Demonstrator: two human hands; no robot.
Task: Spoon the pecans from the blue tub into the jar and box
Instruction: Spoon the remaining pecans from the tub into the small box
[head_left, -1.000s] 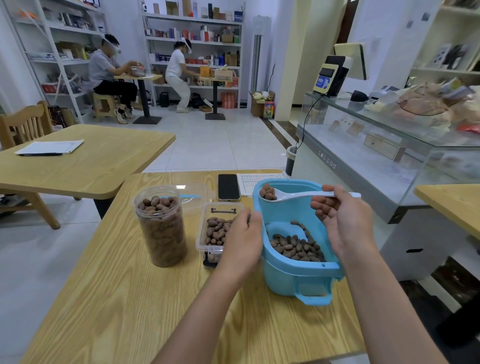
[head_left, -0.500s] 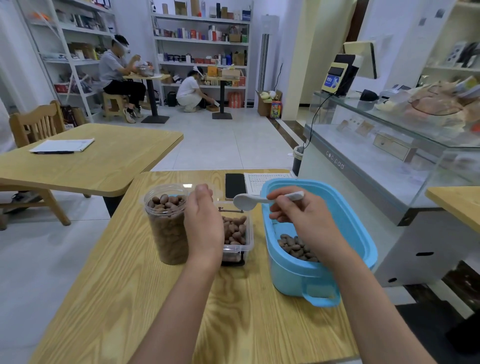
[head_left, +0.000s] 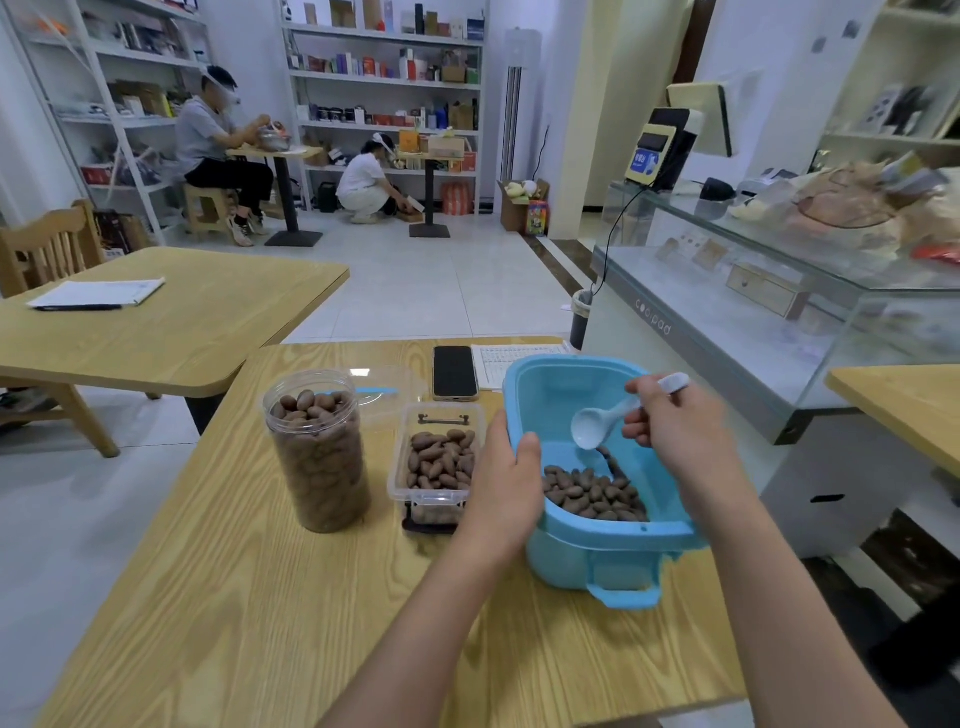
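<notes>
Blue tub is gripped at its left rim by the left hand. White spoon is held by the right hand, bowl empty, above pecans heaped at tub's near end. Jar is filled nearly to the top; box is partly filled, between jar and tub. A phone is seen behind the box on the table.

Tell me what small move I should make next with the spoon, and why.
Probably dip the spoon down into the pecans and scoop. Its bowl looks empty and hangs just above the pile, the right hand holds its handle, and the left hand grips the tub rim.
</notes>
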